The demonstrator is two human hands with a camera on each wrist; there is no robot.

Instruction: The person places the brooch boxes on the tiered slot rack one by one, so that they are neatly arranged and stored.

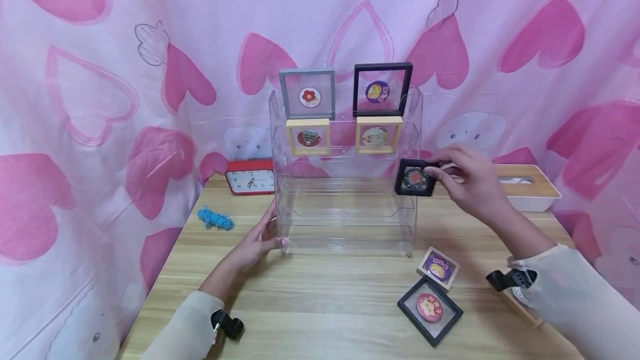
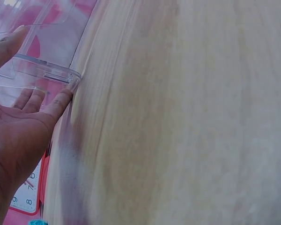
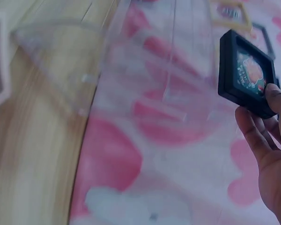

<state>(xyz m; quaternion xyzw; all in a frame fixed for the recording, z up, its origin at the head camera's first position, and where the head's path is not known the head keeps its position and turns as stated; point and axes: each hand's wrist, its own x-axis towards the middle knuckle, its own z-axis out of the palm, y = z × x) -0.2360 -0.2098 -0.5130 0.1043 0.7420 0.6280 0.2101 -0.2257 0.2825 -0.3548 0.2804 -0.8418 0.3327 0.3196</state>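
In the head view a clear acrylic tiered rack (image 1: 345,215) stands on the wooden table. My left hand (image 1: 257,243) rests against its lower left side, the thumb at the front edge; in the left wrist view the fingers (image 2: 61,103) look fairly straight against the clear plastic. My right hand (image 1: 462,182) pinches a small black display frame (image 1: 415,178) by its right edge, in front of the rack's right side. The frame, with a red and green piece inside, is tilted in the right wrist view. Higher tiers hold a grey frame (image 1: 307,94), a black frame (image 1: 382,90) and two light wooden frames (image 1: 308,136).
On the table at front right lie a wooden frame (image 1: 438,268) and a black frame (image 1: 430,311) with a red badge. Another frame is partly under the right sleeve. A red clock (image 1: 250,177), a blue object (image 1: 215,219) and a tissue box (image 1: 530,188) stand around the rack.
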